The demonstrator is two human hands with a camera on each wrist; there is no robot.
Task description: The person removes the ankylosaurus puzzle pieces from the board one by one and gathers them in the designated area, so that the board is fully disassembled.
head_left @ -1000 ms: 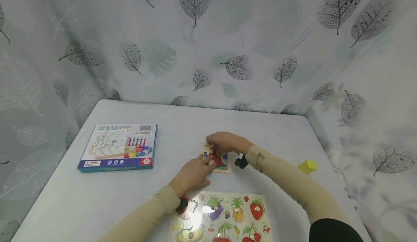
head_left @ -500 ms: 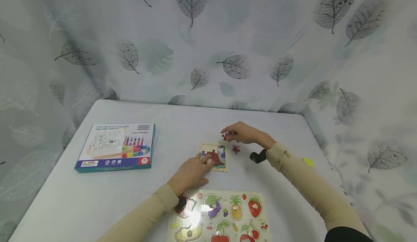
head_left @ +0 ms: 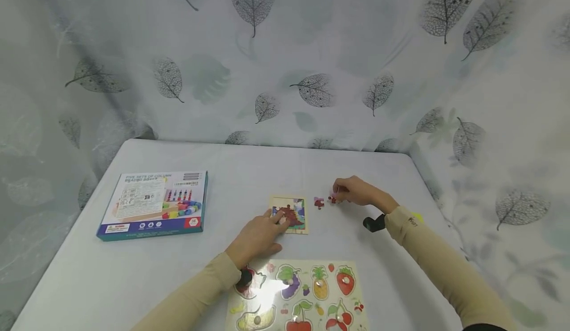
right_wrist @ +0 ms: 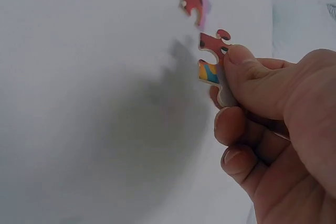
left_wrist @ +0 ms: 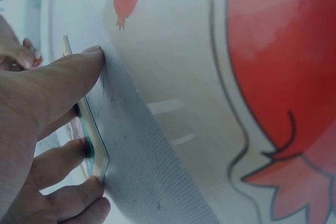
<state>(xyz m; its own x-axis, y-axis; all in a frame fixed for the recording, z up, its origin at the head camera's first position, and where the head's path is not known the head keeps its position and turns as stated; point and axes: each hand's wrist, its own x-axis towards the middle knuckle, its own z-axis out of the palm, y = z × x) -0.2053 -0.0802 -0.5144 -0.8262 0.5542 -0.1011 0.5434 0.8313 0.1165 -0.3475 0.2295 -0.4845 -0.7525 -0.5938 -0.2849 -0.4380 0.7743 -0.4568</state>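
A small wooden jigsaw board [head_left: 294, 218], with a dark red figure on a colourful picture, lies mid-table. My left hand [head_left: 256, 238] rests on its left side, fingertips on the picture and rim; the left wrist view shows the board [left_wrist: 94, 135] edge-on beside the fingers. To the right of the board, my right hand [head_left: 357, 191] pinches a jigsaw piece [right_wrist: 211, 59] between thumb and fingers; it is red with a yellow and blue patch. A second red jigsaw piece [head_left: 318, 202] lies loose on the table between the board and that hand.
A fruit-picture puzzle board [head_left: 311, 281] lies at the near edge, partly under the left wrist. A flat toy box [head_left: 153, 203] sits at the left. The yellow block [head_left: 417, 216] is mostly hidden behind the right sleeve. A leaf-patterned curtain [head_left: 285, 64] surrounds the table.
The right hand has moved from over the jigsaw board to the right, with a jigsaw piece in its fingers. The loose piece has come into view. The left hand stays on the board.
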